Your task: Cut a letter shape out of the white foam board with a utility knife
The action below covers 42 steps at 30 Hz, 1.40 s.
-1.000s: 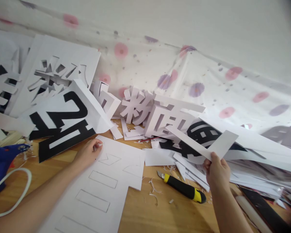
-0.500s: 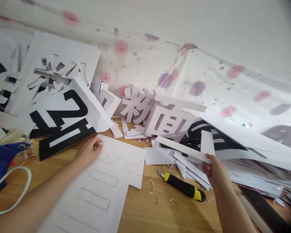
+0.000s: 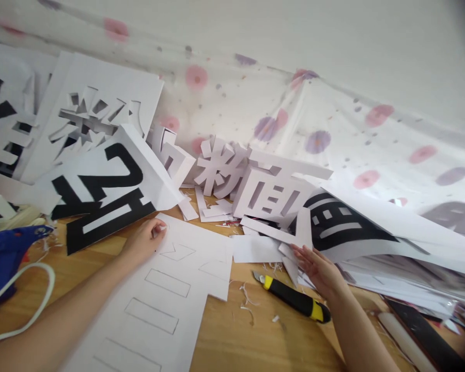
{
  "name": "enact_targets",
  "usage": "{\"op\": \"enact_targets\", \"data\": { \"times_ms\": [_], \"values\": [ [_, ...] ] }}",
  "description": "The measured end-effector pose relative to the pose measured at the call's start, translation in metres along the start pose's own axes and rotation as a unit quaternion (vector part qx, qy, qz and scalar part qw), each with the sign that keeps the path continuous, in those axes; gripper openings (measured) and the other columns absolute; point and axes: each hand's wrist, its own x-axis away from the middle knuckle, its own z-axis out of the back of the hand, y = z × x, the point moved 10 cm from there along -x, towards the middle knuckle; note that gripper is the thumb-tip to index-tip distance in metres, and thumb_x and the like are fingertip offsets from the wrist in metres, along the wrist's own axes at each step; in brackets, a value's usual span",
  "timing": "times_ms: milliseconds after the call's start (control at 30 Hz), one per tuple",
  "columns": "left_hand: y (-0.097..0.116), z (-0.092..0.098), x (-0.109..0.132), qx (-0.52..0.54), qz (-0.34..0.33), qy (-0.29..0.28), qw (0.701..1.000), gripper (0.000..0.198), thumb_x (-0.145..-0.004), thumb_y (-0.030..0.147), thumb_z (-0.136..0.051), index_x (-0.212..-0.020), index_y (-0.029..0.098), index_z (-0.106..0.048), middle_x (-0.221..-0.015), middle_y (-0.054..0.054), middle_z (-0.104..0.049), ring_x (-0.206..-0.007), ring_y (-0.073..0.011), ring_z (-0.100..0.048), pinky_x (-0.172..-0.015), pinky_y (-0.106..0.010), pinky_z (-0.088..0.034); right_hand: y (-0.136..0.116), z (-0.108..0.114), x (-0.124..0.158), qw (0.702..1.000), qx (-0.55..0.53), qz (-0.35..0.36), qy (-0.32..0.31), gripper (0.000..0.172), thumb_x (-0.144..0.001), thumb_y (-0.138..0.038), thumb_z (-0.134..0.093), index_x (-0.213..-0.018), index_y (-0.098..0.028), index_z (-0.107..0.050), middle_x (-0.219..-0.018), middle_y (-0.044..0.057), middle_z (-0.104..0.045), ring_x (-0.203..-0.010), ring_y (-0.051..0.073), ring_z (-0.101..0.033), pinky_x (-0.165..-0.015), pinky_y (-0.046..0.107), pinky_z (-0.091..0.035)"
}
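A white board (image 3: pixel 170 284) with pencilled outlines lies on the wooden table. At its upper left edge rests my left hand (image 3: pixel 145 243), fingers curled closed; what their tips hold, if anything, is too small to make out. My right hand (image 3: pixel 313 268) is open, fingers stretched out at the corner of a white L-shaped offcut (image 3: pixel 271 231). That offcut lies over other white scraps, in front of the raised white characters. Just left of my right hand is a yellow-and-black utility knife (image 3: pixel 294 298), its blade pointing up and left.
A blue glue gun (image 3: pixel 11 253) with a white cord sits at the left. White boards with black lettering (image 3: pixel 108 191) lean behind my left hand. White three-dimensional characters (image 3: pixel 271 191) stand at the back. Sheets (image 3: pixel 395 274) are piled at the right; shavings litter the table.
My right hand has moved left and let go of the L-shaped offcut, which now lies lower on the scraps. Its fingers have opened. My left hand stays at the board's edge.
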Motion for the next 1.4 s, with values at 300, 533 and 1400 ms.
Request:
{"op": "enact_targets", "data": {
  "times_ms": [300,533,1400],
  "values": [
    [0.003,0.007,0.001,0.022,0.016,0.009,1.000,0.021,-0.077,0.037,-0.045,-0.090,0.023,-0.054,-0.085,0.000,-0.055,-0.063,-0.0142,-0.050,-0.056,-0.025,-0.040,-0.030,-0.019,0.022,0.969,0.212,0.127,0.026,0.060,-0.065,-0.037,-0.070,-0.117,-0.024,-0.044,-0.069,-0.004,-0.058,-0.049,0.010,-0.050,-0.042,0.021,-0.041],
    [0.004,0.010,0.001,0.036,0.005,0.025,0.999,0.022,-0.077,0.039,-0.046,-0.091,0.024,-0.054,-0.085,0.000,-0.056,-0.060,-0.0129,-0.050,-0.057,-0.025,-0.040,-0.005,-0.108,0.075,0.922,0.302,0.101,-0.220,0.026,-0.070,-0.045,-0.063,-0.080,-0.020,-0.064,-0.064,-0.001,-0.061,-0.054,0.012,-0.053,-0.047,0.024,-0.040],
    [-0.003,0.035,-0.002,0.136,0.050,0.087,0.986,0.022,-0.071,0.039,-0.053,-0.086,0.023,-0.058,-0.084,0.001,-0.057,-0.057,-0.0115,-0.052,-0.052,-0.024,-0.042,-0.010,-0.078,0.078,0.732,0.615,0.124,-0.265,0.033,-0.049,-0.029,-0.073,-0.077,-0.024,-0.056,-0.081,0.003,-0.060,-0.073,0.021,-0.052,-0.062,0.030,-0.037]
  ]
}}
